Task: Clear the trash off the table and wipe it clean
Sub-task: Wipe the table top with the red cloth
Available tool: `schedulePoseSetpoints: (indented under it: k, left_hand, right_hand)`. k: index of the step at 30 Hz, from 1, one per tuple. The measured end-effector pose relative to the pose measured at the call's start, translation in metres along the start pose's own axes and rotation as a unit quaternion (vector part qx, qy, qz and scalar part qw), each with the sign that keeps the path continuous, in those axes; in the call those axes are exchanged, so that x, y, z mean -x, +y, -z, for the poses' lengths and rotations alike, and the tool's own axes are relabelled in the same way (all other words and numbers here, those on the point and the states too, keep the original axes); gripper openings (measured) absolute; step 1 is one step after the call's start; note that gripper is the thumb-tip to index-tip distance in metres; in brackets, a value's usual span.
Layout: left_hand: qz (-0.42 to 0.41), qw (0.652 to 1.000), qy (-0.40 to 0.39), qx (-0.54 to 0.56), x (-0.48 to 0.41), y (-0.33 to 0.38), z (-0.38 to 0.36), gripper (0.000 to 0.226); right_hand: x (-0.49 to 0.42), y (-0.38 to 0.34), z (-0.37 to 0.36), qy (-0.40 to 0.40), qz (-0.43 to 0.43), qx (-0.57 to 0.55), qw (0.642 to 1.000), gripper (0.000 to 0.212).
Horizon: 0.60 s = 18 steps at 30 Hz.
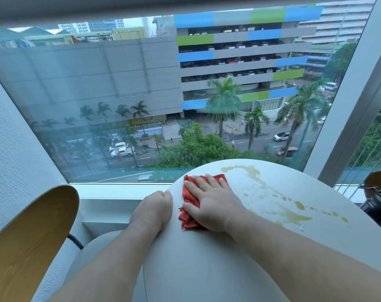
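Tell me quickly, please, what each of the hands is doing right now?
Left hand: closed, gripping the table edge.
Right hand: open, pressing flat on the red cloth.

Beyond the fingers [210,182] I see a wide window [141,83] over a daylit street. Left of them: textured white wall [15,138], wooden chair back [32,232].

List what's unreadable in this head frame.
Head view:
- Left hand: fingers out of sight beyond the table rim, hidden by the hand's own back; grip unclear.
- Red cloth: mostly under the flat right hand; its full extent is hidden.
- Dark object: cut off by the right frame edge; unidentifiable.
- Table's right and near parts: cut off by frame edges; any trash there unseen.
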<state>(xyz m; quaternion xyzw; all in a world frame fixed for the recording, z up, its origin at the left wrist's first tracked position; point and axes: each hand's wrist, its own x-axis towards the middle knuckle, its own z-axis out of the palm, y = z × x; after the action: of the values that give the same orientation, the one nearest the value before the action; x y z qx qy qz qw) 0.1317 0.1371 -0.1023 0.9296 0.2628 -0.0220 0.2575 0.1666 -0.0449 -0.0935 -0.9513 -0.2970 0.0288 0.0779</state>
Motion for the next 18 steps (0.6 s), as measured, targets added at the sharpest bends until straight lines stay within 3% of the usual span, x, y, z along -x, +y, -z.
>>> schedulePoseSetpoints:
  k: [6, 12, 18]
  left_hand:
    - [0.0, 1.0, -0.003, -0.009, 0.001, 0.001, 0.002, 0.053]
    - [-0.004, 0.999, -0.003, -0.041, 0.001, 0.007, 0.003, 0.052]
    - [-0.029, 0.997, 0.006, -0.064, 0.005, 0.019, 0.005, 0.042]
  right_hand:
    - [0.025, 0.011, 0.002, -0.001, -0.027, -0.003, 1.0, 0.089]
    - [0.063, -0.005, 0.0, -0.004, 0.011, -0.01, 1.0, 0.078]
    - [0.032, -0.022, -0.003, 0.009, 0.065, -0.025, 0.998, 0.066]
